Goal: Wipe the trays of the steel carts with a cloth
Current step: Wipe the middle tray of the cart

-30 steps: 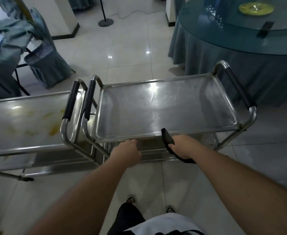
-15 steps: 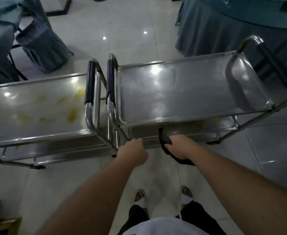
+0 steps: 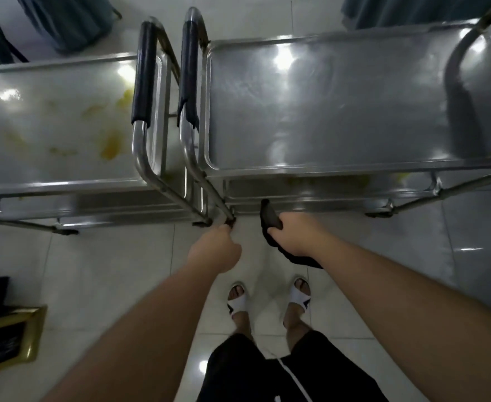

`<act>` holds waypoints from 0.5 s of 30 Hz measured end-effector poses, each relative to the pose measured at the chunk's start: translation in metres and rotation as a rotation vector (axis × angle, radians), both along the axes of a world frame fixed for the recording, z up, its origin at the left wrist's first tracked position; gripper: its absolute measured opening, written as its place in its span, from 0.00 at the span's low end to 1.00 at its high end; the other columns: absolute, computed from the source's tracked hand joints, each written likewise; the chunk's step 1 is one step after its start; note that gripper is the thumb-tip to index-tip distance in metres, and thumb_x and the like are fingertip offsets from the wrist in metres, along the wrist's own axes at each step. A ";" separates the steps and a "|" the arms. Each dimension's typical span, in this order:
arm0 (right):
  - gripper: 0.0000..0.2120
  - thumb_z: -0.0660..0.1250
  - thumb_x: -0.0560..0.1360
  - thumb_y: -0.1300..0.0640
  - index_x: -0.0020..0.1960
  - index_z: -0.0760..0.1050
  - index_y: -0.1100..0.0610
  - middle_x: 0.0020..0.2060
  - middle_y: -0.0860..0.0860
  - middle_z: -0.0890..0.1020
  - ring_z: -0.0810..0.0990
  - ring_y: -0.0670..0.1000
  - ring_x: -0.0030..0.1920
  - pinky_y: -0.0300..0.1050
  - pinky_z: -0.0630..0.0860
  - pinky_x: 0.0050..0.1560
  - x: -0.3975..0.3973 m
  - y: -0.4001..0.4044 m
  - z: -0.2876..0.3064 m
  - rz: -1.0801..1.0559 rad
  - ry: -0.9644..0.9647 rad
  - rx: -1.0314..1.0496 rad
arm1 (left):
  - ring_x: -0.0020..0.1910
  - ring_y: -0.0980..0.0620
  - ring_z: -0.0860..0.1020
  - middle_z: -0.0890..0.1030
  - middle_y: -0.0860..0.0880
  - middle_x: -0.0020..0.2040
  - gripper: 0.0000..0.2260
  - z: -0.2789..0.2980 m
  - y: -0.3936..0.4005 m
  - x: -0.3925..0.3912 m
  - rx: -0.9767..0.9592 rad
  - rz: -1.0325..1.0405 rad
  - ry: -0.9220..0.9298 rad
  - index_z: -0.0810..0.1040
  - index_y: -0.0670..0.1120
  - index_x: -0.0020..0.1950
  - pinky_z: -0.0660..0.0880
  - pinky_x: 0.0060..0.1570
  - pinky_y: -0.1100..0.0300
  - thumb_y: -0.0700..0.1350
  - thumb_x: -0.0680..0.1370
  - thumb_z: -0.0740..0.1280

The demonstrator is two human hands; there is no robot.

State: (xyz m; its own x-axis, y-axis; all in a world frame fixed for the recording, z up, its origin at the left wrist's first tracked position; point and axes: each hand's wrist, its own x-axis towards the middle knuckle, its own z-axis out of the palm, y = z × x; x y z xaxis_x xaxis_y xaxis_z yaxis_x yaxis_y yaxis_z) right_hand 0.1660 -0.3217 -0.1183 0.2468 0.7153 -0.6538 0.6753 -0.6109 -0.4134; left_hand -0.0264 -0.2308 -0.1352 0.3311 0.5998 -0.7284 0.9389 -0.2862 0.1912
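Two steel carts stand side by side. Left cart [image 3: 64, 181], at 10 o'clock, has a tray with yellow stains [image 3: 110, 146]. Right cart [image 3: 325, 169] is at 1 o'clock. Left hand [image 3: 215, 250] is closed at the right cart's lower corner; contact unclear. Right hand [image 3: 293, 236] is clenched around a dark cloth [image 3: 270, 219] just below the lower shelf.

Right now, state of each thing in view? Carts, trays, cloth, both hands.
Left cart top tray: dirty, yellow stains.
Right cart top tray: looks clean, shiny, nothing on it.
Right cart lower tray: mostly hidden, some yellow marks at the edge.
Dark cloth: bunched, held off the trays.
Right hand: closed on the cloth.
Left hand: fisted by the right cart's leg; contact unclear.
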 end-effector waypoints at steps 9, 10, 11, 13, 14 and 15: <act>0.11 0.62 0.83 0.45 0.49 0.76 0.51 0.43 0.54 0.81 0.79 0.55 0.41 0.48 0.73 0.39 0.008 0.013 -0.102 -0.117 0.040 -0.027 | 0.73 0.40 0.73 0.72 0.43 0.78 0.29 -0.095 0.020 0.026 -0.059 0.163 -0.045 0.64 0.49 0.83 0.71 0.65 0.51 0.52 0.82 0.64; 0.13 0.61 0.83 0.45 0.50 0.77 0.53 0.44 0.55 0.82 0.80 0.56 0.41 0.48 0.75 0.41 0.010 0.017 -0.115 -0.122 0.042 -0.034 | 0.71 0.40 0.75 0.73 0.43 0.76 0.28 -0.107 0.027 0.026 -0.057 0.194 -0.059 0.65 0.49 0.82 0.72 0.63 0.52 0.51 0.82 0.64; 0.15 0.60 0.84 0.45 0.51 0.78 0.55 0.45 0.56 0.82 0.80 0.57 0.43 0.49 0.77 0.43 0.012 0.021 -0.128 -0.127 0.043 -0.039 | 0.68 0.39 0.76 0.75 0.43 0.74 0.27 -0.120 0.034 0.025 -0.050 0.222 -0.073 0.66 0.50 0.81 0.73 0.61 0.53 0.50 0.81 0.65; 0.18 0.59 0.85 0.45 0.54 0.79 0.58 0.47 0.57 0.83 0.81 0.58 0.45 0.50 0.77 0.45 0.013 0.034 -0.154 -0.155 0.039 -0.033 | 0.66 0.38 0.77 0.77 0.42 0.72 0.27 -0.146 0.050 0.022 -0.021 0.220 -0.074 0.68 0.50 0.79 0.76 0.61 0.51 0.51 0.80 0.64; 0.18 0.58 0.85 0.45 0.57 0.78 0.58 0.48 0.56 0.82 0.81 0.58 0.46 0.50 0.76 0.44 0.013 0.041 -0.166 -0.166 0.034 -0.031 | 0.67 0.38 0.77 0.76 0.42 0.72 0.26 -0.159 0.058 0.020 -0.007 0.196 -0.063 0.68 0.50 0.79 0.76 0.63 0.49 0.52 0.80 0.64; 0.18 0.58 0.86 0.45 0.60 0.77 0.58 0.49 0.56 0.82 0.80 0.57 0.46 0.49 0.75 0.44 0.012 0.050 -0.178 -0.162 0.020 -0.030 | 0.68 0.38 0.76 0.76 0.42 0.72 0.26 -0.172 0.066 0.018 0.006 0.176 -0.055 0.69 0.50 0.79 0.75 0.65 0.48 0.53 0.81 0.64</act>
